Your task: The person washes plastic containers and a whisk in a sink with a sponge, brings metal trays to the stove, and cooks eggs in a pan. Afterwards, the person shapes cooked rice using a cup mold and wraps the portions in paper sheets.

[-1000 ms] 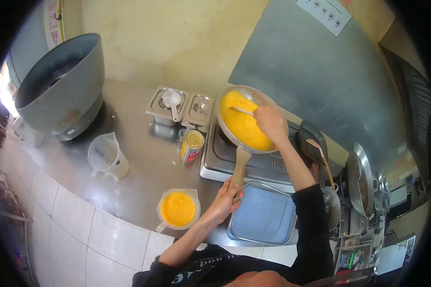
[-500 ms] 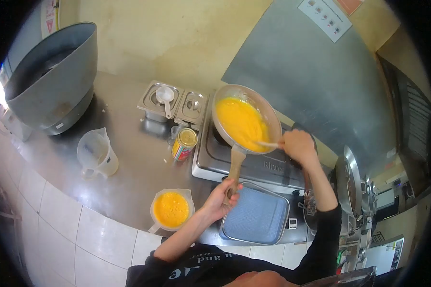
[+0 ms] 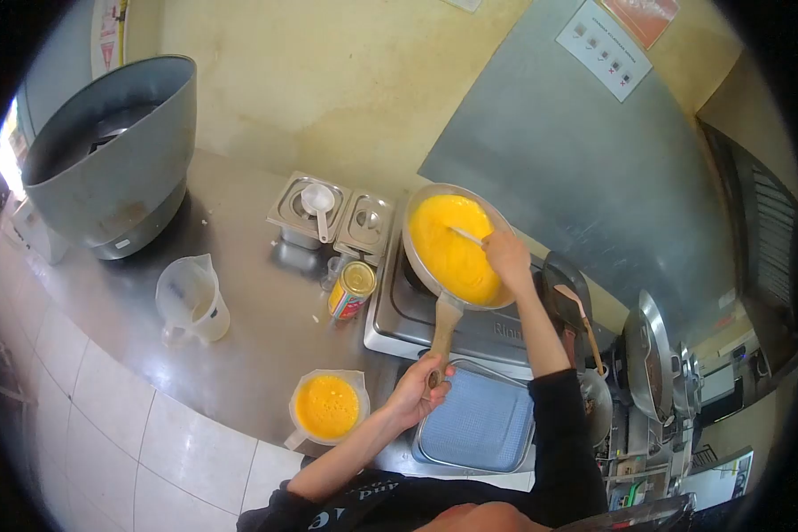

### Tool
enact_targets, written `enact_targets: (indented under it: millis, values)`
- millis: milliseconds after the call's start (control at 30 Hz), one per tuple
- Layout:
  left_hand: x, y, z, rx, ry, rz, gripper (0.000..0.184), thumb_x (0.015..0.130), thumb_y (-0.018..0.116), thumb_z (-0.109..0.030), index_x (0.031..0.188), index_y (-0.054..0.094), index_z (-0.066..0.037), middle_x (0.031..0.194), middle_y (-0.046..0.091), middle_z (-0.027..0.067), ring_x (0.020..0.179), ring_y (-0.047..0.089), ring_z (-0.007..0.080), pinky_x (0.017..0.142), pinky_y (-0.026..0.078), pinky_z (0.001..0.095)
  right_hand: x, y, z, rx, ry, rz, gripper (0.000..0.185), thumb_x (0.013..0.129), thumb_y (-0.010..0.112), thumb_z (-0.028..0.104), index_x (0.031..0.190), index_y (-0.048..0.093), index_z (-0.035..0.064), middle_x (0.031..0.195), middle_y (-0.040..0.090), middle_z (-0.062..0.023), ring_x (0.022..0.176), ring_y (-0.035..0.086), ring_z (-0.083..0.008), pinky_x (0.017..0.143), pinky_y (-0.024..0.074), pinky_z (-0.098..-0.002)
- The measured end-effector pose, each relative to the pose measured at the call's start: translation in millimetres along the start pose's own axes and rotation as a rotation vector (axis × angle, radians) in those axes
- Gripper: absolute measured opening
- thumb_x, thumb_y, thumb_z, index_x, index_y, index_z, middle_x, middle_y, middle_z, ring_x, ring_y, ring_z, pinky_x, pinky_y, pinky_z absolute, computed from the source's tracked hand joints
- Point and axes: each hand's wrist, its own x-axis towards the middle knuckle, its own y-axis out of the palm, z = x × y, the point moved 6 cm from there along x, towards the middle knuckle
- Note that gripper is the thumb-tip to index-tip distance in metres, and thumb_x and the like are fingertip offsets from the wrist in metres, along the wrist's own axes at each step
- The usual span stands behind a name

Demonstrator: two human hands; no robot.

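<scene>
Nearest you, a jug of yellow liquid (image 3: pixel 327 407) sits at the counter's (image 3: pixel 248 310) edge, beside your left hand (image 3: pixel 419 390), which is closed around the handle of the pan (image 3: pixel 449 321) — a blue tray (image 3: pixel 477 418) lies just beside that hand. Farther off, the pan is over the stove (image 3: pixel 390 324), and your right hand (image 3: pixel 508 259) clasps a utensil (image 3: pixel 466 236) — its tip in the yellow mixture (image 3: pixel 452 265).

Bright overall. White glare far left of my left hand (image 3: pixel 419 393); soft sheen across the grey steel counter (image 3: pixel 253 328). Edges bowed, corners black. Fine print beyond my right hand (image 3: pixel 508 260) unreadable.
</scene>
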Motion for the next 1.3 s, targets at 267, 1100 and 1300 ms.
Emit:
enact_targets:
  millis: [267, 1100, 1300]
  values:
    - [-2, 5, -3, 0.011, 0.025, -0.077, 0.013, 0.094, 0.042, -0.026, 0.099, 0.039, -0.015, 0.082, 0.052, 0.0029, 0.047, 0.041, 0.0078, 0.040, 0.033, 0.0196, -32, -9, -12, 0.082, 0.004, 0.055, 0.019, 0.081, 0.055, 0.021, 0.086, 0.068, 0.0085, 0.084, 0.065, -0.0176, 0.079, 0.063, -0.0340, 0.070, 0.0510, -0.0418]
    - [-15, 22, -14, 0.328, 0.104, -0.144, 0.050, 0.094, 0.035, -0.023, 0.138, 0.011, -0.029, 0.081, 0.045, 0.0044, 0.047, 0.032, 0.0074, 0.041, 0.028, 0.0210, -5, -4, -95, -0.170, 0.132, 0.047, 0.023, 0.079, 0.061, 0.024, 0.100, 0.067, 0.0323, 0.093, 0.064, -0.0088, 0.083, 0.063, -0.0277, 0.070, 0.0500, -0.0376]
    - [-15, 26, -21, 0.510, -0.028, -0.157, 0.049, 0.094, 0.028, -0.021, 0.138, 0.011, -0.035, 0.074, 0.039, 0.0036, 0.046, 0.030, 0.0081, 0.041, 0.029, 0.0220, 61, 25, -81, 0.072, -0.112, -0.245, 0.024, 0.076, 0.063, 0.028, 0.100, 0.067, 0.0312, 0.081, 0.059, -0.0059, 0.078, 0.061, -0.0262, 0.067, 0.0485, -0.0395]
